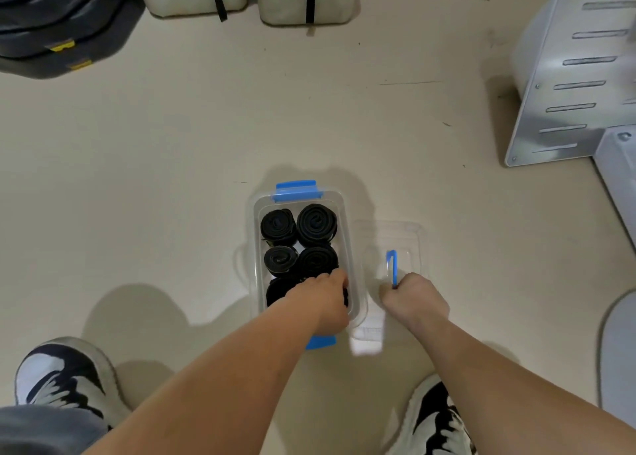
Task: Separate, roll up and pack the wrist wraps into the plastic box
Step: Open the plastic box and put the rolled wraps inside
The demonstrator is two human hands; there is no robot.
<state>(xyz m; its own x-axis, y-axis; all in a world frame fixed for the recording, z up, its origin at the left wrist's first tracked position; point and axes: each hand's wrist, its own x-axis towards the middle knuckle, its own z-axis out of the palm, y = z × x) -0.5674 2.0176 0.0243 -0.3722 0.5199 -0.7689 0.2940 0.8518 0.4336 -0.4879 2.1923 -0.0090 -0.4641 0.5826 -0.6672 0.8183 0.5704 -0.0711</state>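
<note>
Packing nearly done: the left hand (323, 303) reaches into the near end of the plastic box (351, 248) on the floor, over a fifth wrist wrap (278, 292), its fingers hidden, so grip or press cannot be told. Four rolls (316, 224) sit beyond its knuckles. The right hand (413, 299), nearer the one lid (389, 234), clutches its blue latch (392, 265); the lid lies lengthwise away from it, box leftward.
</note>
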